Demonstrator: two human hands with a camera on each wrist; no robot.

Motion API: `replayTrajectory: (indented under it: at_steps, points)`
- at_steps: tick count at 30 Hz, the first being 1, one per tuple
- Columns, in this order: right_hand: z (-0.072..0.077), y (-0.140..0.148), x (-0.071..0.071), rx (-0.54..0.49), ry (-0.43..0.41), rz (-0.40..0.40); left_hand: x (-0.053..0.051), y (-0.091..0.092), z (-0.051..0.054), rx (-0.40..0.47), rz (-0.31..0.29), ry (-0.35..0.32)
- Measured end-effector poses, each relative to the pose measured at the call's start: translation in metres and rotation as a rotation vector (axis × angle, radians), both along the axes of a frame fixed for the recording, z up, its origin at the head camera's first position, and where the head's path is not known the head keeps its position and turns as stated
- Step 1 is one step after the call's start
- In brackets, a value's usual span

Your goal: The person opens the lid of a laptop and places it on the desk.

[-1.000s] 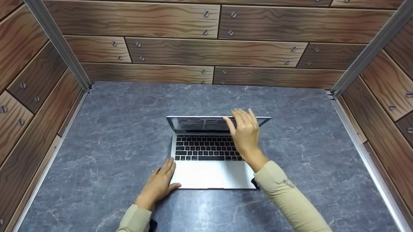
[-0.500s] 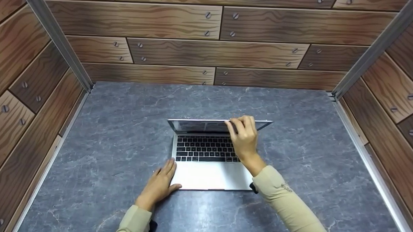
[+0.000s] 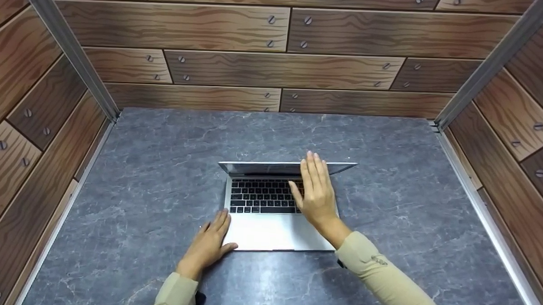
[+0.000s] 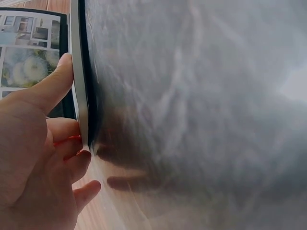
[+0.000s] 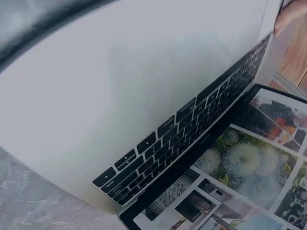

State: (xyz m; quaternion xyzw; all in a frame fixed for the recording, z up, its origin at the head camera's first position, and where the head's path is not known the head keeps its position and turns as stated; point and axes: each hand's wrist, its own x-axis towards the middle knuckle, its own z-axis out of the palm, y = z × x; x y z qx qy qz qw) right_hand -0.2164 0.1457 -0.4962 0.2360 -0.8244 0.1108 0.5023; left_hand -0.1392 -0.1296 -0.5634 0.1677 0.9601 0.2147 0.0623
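Note:
A silver laptop (image 3: 268,231) stands partly open on the grey marbled surface, its lid (image 3: 262,167) tilted forward over the black keyboard. At the laptop's front left corner rests my left hand (image 3: 207,243), thumb at the front edge and fingers along the left side; the left wrist view shows this hand (image 4: 43,129) against the laptop's edge. My right hand (image 3: 317,194), fingers straight, lies against the top edge of the lid right of its middle. In the right wrist view the lit screen (image 5: 249,163) shows several pictures beside the keys; the right hand is out of that view.
Wood-patterned walls (image 3: 225,67) enclose the back and both sides, with grey metal posts (image 3: 72,41) at the corners. The marbled surface (image 3: 162,166) extends around the laptop.
The lid has tilted farther forward and down. My right hand has moved down with it, and its fingers, bent at the edge half a second ago, are straight now. My left hand has stayed put.

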Motion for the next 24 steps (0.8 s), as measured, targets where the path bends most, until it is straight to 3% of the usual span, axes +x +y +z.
replayTrajectory:
  at_steps: [11,24]
  points:
    - [0.000,0.000,0.011,0.077,-0.136,-0.028,0.001,0.001,0.002,0.000,0.010,-0.021]
    - [0.008,0.001,0.005,0.087,-0.148,-0.035,0.000,0.001,0.003,0.010,0.012,-0.031]
